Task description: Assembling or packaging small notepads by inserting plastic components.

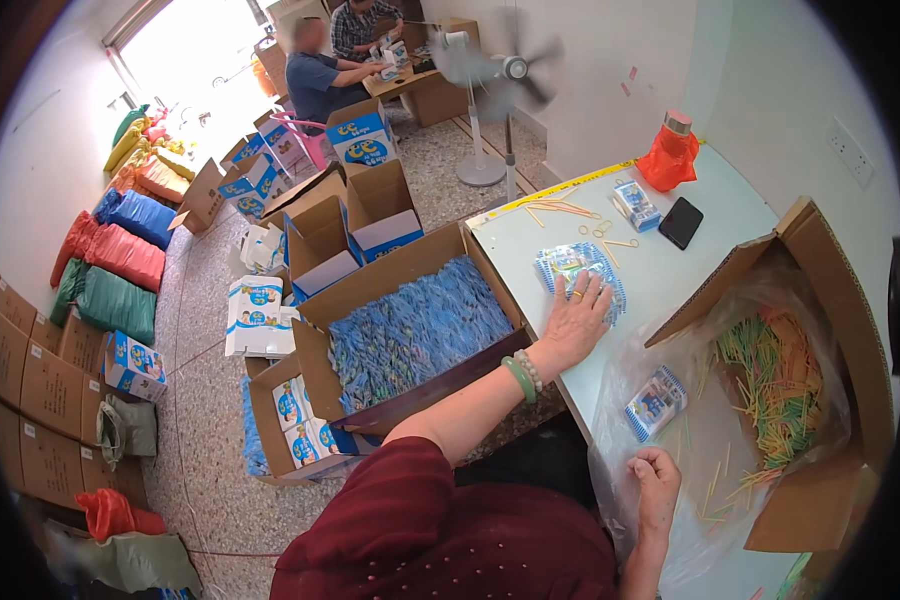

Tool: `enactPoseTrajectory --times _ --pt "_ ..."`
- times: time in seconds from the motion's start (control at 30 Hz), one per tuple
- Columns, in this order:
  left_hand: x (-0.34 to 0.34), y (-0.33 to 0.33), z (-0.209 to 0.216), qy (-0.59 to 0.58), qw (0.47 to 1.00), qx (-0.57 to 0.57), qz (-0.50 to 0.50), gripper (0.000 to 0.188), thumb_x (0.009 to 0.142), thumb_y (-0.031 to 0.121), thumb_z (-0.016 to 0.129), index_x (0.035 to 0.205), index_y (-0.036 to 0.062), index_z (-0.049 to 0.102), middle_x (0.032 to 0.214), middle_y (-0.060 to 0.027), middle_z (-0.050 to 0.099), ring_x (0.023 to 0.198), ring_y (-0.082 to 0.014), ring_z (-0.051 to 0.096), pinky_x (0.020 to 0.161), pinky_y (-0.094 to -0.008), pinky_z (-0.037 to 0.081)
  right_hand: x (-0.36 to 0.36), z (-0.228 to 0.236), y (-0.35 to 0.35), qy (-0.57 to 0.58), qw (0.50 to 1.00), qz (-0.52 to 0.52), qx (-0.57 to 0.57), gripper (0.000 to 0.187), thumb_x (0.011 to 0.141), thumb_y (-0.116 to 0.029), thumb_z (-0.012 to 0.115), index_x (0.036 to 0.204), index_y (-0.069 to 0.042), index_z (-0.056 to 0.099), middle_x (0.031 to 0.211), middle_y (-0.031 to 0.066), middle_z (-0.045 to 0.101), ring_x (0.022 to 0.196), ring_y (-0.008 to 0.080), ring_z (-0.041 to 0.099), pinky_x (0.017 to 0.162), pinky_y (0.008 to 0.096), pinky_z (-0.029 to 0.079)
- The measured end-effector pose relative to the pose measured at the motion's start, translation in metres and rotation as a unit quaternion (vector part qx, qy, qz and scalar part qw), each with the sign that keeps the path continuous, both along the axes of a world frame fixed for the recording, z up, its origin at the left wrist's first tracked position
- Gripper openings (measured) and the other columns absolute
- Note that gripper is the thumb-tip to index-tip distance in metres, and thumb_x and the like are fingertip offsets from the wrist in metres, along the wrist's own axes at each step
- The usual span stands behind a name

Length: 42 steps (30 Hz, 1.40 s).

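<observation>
My left hand [575, 315] lies flat, fingers stretched out, on a small pile of blue-and-white plastic packets [562, 260] on the pale tabletop [510, 240]. A ring and two bracelets show on that arm. My right hand [657, 490] is curled with its fingertips pressed together, over clear plastic sheeting at the table's near side. Whatever it may hold is hidden. Just beyond it, a single blue-and-white packet [657, 403] rests on the sheeting. To the right, an open carton [820, 300] lined with clear plastic spills thin green, yellow and orange sticks [770, 400].
Farther back on the table are a phone [681, 222], another packet [637, 206], loose rubber bands [600, 230] and a red-wrapped bottle [668, 155]. A carton of blue packets [420, 330] stands left of the table. Two people work beyond the fans [510, 68].
</observation>
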<state>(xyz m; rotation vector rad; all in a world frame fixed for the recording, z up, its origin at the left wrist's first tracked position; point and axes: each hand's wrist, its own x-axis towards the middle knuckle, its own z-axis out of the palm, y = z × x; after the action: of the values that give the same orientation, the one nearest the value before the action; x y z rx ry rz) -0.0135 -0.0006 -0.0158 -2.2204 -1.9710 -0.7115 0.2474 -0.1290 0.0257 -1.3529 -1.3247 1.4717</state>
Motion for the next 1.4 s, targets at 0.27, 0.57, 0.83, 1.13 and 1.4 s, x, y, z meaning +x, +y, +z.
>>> enactPoseTrajectory --times 0.27,0.57,0.83,1.13,1.4 --pt "0.006 -0.001 0.012 -0.028 0.995 -0.058 0.081 0.068 0.083 0.036 0.059 0.138 0.0059 0.034 0.145 -0.0182 0.030 0.138 -0.0366 0.018 0.107 -0.0629 0.008 0.009 0.002 -0.016 -0.002 1.000 0.002 0.004 0.008 0.082 0.000 0.053 0.088 0.001 0.058 0.076 0.0014 0.058 0.072 0.0085 0.054 0.068 0.0219 0.044" --pt "0.006 -0.024 0.022 0.093 0.976 0.196 0.000 0.027 0.077 0.012 0.059 0.104 0.0084 0.062 0.113 -0.0181 0.056 0.111 -0.0335 0.050 0.093 -0.0590 0.034 0.037 0.019 -0.020 -0.195 0.973 -0.027 0.117 0.011 0.080 -0.008 0.058 0.086 0.002 0.059 0.078 0.0014 0.058 0.076 0.0098 0.053 0.069 0.0248 0.043" --pt "0.112 -0.083 0.023 -0.113 0.931 0.058 -0.343 0.019 0.073 0.001 0.064 0.091 0.0031 0.062 0.097 -0.0142 0.058 0.082 -0.0322 0.057 0.074 -0.0400 0.047 0.068 0.019 0.015 -0.227 0.958 -0.146 0.093 0.006 0.081 -0.006 0.054 0.085 -0.001 0.054 0.077 0.0040 0.055 0.072 0.0133 0.052 0.066 0.0271 0.043" --pt "0.102 -0.082 0.000 -0.240 0.953 0.076 -0.170 0.023 0.070 0.000 0.054 0.092 0.0023 0.059 0.085 -0.0166 0.054 0.081 -0.0334 0.053 0.072 -0.0450 0.043 -0.019 -0.006 0.084 -0.500 0.863 -0.002 0.074 0.056 0.083 -0.055 0.051 0.100 -0.003 0.059 0.100 0.0203 0.064 0.094 0.0350 0.062 0.082 0.0431 0.047" --pt "0.124 -0.086 -0.011 -0.377 0.926 -0.024 -0.013 0.037 0.071 0.010 0.066 0.105 0.0039 0.053 0.101 -0.0133 0.048 0.095 -0.0321 0.051 0.081 -0.0406 0.045 0.029 -0.053 0.091 -0.381 0.924 -0.034 0.029 0.027 0.081 -0.024 0.064 0.094 -0.002 0.057 0.084 0.0151 0.061 0.074 0.0271 0.058 0.071 0.0372 0.046"
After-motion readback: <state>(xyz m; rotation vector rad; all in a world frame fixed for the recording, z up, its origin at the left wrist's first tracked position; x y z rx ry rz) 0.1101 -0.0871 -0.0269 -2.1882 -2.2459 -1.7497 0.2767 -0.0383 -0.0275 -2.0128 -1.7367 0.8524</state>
